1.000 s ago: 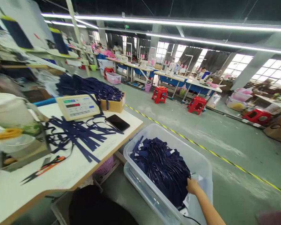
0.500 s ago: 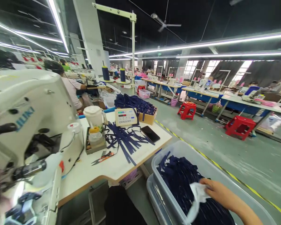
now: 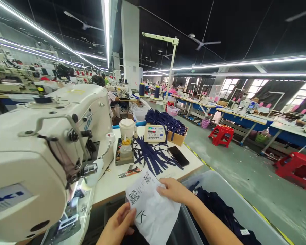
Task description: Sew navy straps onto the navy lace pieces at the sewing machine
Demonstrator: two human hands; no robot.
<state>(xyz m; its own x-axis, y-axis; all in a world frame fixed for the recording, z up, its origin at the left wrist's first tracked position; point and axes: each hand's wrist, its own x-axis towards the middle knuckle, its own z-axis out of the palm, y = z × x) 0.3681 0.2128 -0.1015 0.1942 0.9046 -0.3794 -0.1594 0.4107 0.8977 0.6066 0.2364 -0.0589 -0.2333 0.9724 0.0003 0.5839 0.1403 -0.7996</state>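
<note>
Left hand (image 3: 119, 223) and right hand (image 3: 175, 191) grasp a creased white paper sheet (image 3: 155, 214); from it, limp navy fabric strips (image 3: 150, 153) lie at twelve o'clock, a bulky cream sewing machine (image 3: 14, 139) at ten.

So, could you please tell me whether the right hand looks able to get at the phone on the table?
Probably yes: the phone lies just beyond the right hand, with only blue straps and tabletop between. That hand holds the white paper, so would likely need to let go first.

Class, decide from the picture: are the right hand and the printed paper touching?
Touching: the head view shows the right hand gripping the printed paper by its edge.
</note>
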